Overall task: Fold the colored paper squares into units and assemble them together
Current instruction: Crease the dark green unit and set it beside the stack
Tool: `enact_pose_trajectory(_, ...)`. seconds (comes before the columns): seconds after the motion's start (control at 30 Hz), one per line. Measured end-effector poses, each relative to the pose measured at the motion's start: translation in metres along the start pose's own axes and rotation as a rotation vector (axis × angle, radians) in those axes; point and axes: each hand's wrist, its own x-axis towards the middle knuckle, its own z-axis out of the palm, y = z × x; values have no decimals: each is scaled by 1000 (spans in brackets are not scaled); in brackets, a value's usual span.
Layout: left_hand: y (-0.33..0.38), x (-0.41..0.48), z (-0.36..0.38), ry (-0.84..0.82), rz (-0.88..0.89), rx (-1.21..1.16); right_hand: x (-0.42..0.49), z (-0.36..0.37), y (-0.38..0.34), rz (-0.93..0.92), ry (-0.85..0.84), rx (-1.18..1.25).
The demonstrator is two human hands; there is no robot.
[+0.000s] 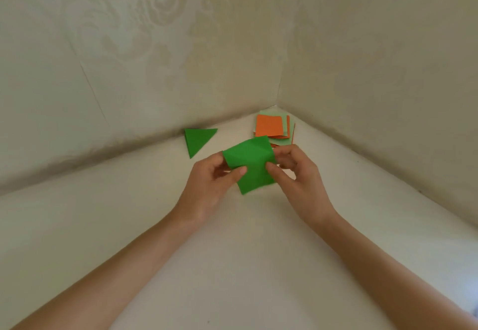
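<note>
Pinching a creased green paper square (249,165) mid-frame, my left hand (212,185) and right hand (297,177) grip opposite edges; a folded green paper triangle (198,139) lies upper left of it.

This looks like a room in a home. Two walls (155,45) papered in cream with a pale damask scroll meet in a corner (280,84), and a seam (91,85) shows on the left wall. A plain white desk (232,265) sits tight in that corner. A stack (271,126) of coloured paper squares lies at its far corner, and a folded triangle (198,139) lies by its back edge.
</note>
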Motion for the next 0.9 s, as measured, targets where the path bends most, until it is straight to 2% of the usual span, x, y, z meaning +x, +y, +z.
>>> enact_pose_trajectory(0.1, -5, -1, -12, 15, 486, 561, -1, -9, -2, -205, 14, -201)
enact_pose_trajectory(0.13, -9, -2, -16, 5, 565, 686, -1, -11, 1, -322, 15, -311)
enact_pose_trajectory(0.17, -10, -3, -18, -10, 566, 750, 0, -12, 6, -454, 9, -452)
enact_pose_trajectory(0.2, -12, -5, -18, -26, 489, 759, 1, -12, 11, -569, -1, -577)
enact_pose_trajectory(0.27, -15, -8, -16, -60, 236, 639, 1, -9, 20, -666, -39, -718)
enact_pose_trajectory(0.33, -17, -8, -15, -102, 46, 488, -1, -3, 24, -665, -93, -764)
enact_pose_trajectory(0.4, -22, -6, -19, -137, -9, 475, -4, 1, 28, -646, -153, -806)
enact_pose_trajectory(0.6, -26, -7, -35, -252, 94, 672, -5, -1, 33, -552, -288, -887)
enact_pose_trajectory(0.8, -26, -7, -32, -139, 48, 656, 0, -1, 29, -374, -275, -648)
enact_pose_trajectory(0.9, -23, -9, -30, -107, 0, 633, -2, 5, 26, -263, -236, -611)
